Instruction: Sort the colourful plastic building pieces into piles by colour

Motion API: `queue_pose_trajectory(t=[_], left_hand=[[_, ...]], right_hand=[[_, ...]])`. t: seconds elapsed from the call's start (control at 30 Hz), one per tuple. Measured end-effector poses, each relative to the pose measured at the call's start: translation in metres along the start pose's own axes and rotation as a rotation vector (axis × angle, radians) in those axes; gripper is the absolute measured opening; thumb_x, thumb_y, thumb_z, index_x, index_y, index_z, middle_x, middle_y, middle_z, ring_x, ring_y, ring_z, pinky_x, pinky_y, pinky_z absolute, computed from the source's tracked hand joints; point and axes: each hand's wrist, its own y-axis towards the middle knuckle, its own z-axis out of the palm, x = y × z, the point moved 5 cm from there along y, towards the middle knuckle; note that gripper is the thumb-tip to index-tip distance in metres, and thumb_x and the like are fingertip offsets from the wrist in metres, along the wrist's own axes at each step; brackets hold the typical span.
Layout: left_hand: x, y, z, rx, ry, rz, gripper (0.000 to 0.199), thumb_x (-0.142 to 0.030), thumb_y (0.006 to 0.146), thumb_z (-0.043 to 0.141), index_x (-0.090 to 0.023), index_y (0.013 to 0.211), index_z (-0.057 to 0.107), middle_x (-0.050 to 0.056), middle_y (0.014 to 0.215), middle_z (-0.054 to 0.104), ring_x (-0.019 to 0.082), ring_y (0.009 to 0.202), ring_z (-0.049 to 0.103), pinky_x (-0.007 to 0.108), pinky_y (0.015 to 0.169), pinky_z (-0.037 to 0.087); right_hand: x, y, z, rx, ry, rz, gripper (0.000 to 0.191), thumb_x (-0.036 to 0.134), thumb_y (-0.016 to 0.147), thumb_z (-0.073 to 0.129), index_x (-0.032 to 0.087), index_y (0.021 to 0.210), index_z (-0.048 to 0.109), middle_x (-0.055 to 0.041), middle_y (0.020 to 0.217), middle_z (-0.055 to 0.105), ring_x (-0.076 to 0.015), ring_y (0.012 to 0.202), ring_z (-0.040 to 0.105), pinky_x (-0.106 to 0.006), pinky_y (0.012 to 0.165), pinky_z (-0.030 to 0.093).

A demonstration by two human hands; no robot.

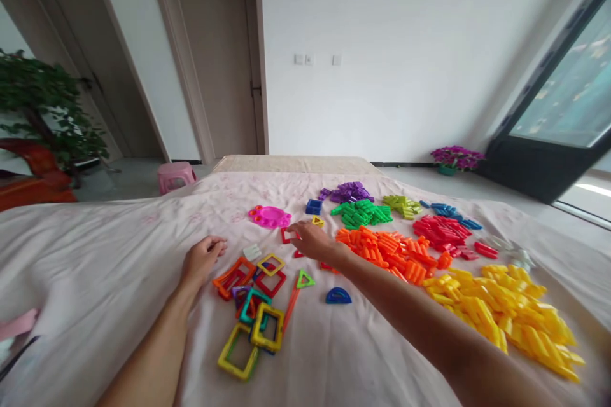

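Note:
My right hand [312,240] reaches to the middle of the cloth, its fingertips at a red square frame [287,236], with the fingers closed around its edge. My left hand [203,259] rests at the left, fingers curled, left of a whitish piece [252,252]; whether it holds anything is hidden. Between my forearms lies a loose group of square frames, among them a yellow one [267,327] and an orange one [233,278]. Near them are a green triangle [305,278] and a blue half-round piece [338,296]. A stack of blue squares [314,206] and a yellow triangle [317,220] are beyond my right hand.
Piles of purple [352,192], green [361,213], orange [386,253], red [442,231] and yellow pieces [506,311] cover the cloth's right side. A pink toy [270,217] lies beyond my left hand. A pink stool [176,176] stands past the cloth.

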Motion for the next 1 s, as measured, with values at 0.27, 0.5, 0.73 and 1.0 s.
queue_pose_trajectory(t=[0.27, 0.5, 0.73, 1.0], left_hand=[[-0.005, -0.001, -0.001, -0.006, -0.021, 0.02, 0.035, -0.043, 0.075, 0.055, -0.018, 0.097, 0.065, 0.009, 0.09, 0.073, 0.02, 0.078, 0.068, 0.024, 0.059, 0.048], [-0.01, -0.002, 0.0, -0.004, -0.048, 0.053, 0.031, -0.04, 0.077, 0.055, -0.017, 0.096, 0.067, 0.009, 0.088, 0.073, 0.021, 0.076, 0.069, 0.025, 0.056, 0.049], [-0.033, -0.009, 0.002, -0.102, -0.09, 0.328, 0.047, -0.042, 0.078, 0.064, -0.021, 0.12, 0.058, 0.011, 0.124, 0.062, 0.023, 0.106, 0.063, 0.033, 0.079, 0.055], [-0.069, -0.031, 0.002, -0.178, 0.17, 0.673, 0.038, -0.028, 0.079, 0.064, -0.026, 0.117, 0.066, 0.009, 0.127, 0.06, 0.026, 0.119, 0.054, 0.04, 0.103, 0.044]], right_hand=[[0.007, 0.08, 0.033, 0.071, -0.19, 0.101, 0.038, 0.024, 0.083, 0.057, 0.017, 0.12, 0.061, -0.0168, 0.124, 0.058, -0.0287, 0.111, 0.057, -0.038, 0.089, 0.045], [0.02, 0.08, 0.029, 0.013, -0.179, 0.112, 0.031, 0.036, 0.094, 0.044, 0.018, 0.11, 0.063, -0.0146, 0.112, 0.065, -0.0269, 0.102, 0.063, -0.036, 0.084, 0.046], [0.039, 0.076, 0.022, -0.053, 0.756, 0.27, 0.039, 0.033, 0.098, 0.031, 0.011, 0.091, 0.063, -0.0098, 0.07, 0.071, -0.015, 0.059, 0.066, -0.021, 0.052, 0.047], [0.078, 0.049, 0.044, 0.132, 1.215, 0.343, 0.035, 0.037, 0.092, 0.046, 0.01, 0.083, 0.065, -0.0099, 0.064, 0.07, -0.0137, 0.05, 0.063, -0.019, 0.042, 0.043]])
